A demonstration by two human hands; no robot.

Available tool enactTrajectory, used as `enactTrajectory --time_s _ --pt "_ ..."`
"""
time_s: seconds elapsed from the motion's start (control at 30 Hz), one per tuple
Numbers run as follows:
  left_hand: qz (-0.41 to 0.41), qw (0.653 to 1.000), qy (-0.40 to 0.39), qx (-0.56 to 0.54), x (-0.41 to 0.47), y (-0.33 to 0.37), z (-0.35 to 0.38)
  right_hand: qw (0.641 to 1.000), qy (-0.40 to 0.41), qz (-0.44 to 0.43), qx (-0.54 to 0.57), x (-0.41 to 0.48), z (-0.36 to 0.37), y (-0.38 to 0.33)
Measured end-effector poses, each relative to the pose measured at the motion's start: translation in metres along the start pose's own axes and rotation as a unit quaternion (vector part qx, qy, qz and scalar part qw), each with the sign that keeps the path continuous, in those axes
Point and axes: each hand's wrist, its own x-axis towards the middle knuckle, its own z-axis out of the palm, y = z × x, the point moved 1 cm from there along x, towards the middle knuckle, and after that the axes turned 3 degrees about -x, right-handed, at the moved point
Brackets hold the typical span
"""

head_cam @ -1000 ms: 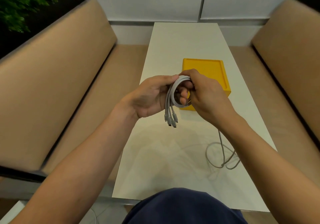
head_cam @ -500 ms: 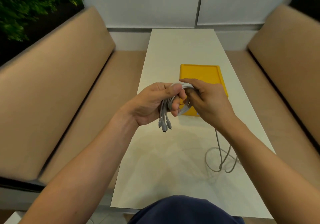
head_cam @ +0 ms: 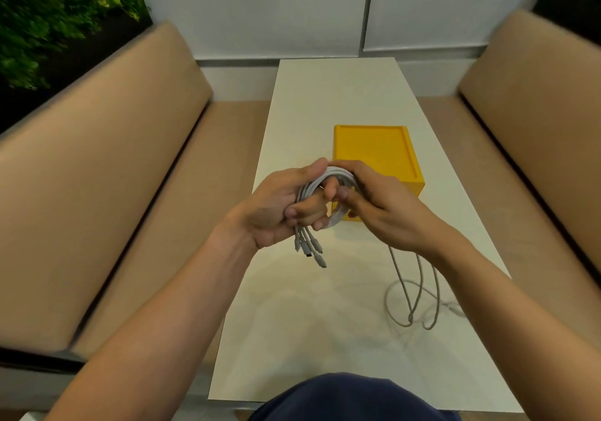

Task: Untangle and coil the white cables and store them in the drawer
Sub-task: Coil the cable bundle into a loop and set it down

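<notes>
- Left hand [head_cam: 276,206] grips the coiled white cables [head_cam: 338,177], with its fingers curled through the loops.
- Right hand [head_cam: 383,212] pinches the coil's opposite side, beside the left fingertips.
- Several plug ends [head_cam: 309,248] hang below the left palm.
- Thin, round slack cable [head_cam: 413,290] lies looped on the glossy white table [head_cam: 325,95].
- Rectangular yellow box [head_cam: 374,147] with a recessed top sits just behind both hands.

Coil of white cables [head_cam: 306,193] partly covered by left hand [head_cam: 276,207] and right hand [head_cam: 385,207]. Plugs [head_cam: 308,249] too small to identify. Yellow box [head_cam: 374,151] front mostly hidden. Loose cable [head_cam: 419,290] vanishes behind right forearm [head_cam: 487,294].
</notes>
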Motion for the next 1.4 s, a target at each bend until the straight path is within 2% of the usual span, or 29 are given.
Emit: enactTrajectory --time_s 0.07,0.17,0.37,0.43,0.67,0.8,0.87,1.0,1.2,1.33,1.4 --pt "0.006 1.000 0.000 -0.014 -0.001 -0.002 -0.003 1.000 0.003 0.011 -0.011 -0.001 -0.001 0.002" --pt "0.017 1.000 0.001 -0.020 0.002 -0.004 -0.003 0.998 0.050 0.017 -0.015 0.001 0.004 0.001" --pt "0.102 0.991 -0.019 -0.080 0.009 -0.011 0.009 0.982 0.118 0.063 0.134 0.008 0.022 -0.015" --pt "0.124 0.989 -0.018 -0.083 0.009 -0.014 0.012 0.984 0.143 0.046 0.097 0.010 0.021 -0.016" --pt "0.134 0.990 0.046 0.016 0.003 -0.005 0.003 0.979 0.194 -0.032 -0.043 0.009 0.006 -0.016" --pt "0.084 0.996 0.024 0.034 -0.002 0.003 -0.006 0.977 0.166 -0.043 -0.124 0.007 0.000 -0.010" --pt "0.066 0.997 0.021 0.018 -0.002 0.006 -0.007 0.979 0.151 -0.038 -0.133 0.005 -0.001 -0.010" --pt "0.083 0.996 0.011 0.041 0.000 0.007 -0.005 0.979 0.143 -0.040 -0.138 0.005 -0.004 -0.015" --pt "-0.001 1.000 0.026 0.011 0.003 0.020 0.005 0.976 0.110 -0.042 -0.183 0.008 -0.007 -0.017" --pt "0.056 0.991 0.093 0.072 0.007 0.018 0.020 0.977 0.161 -0.041 -0.136 0.011 -0.008 -0.018" --pt "0.099 0.987 0.115 0.058 0.008 0.013 0.024 0.983 0.161 -0.037 -0.074 0.014 -0.006 -0.020"
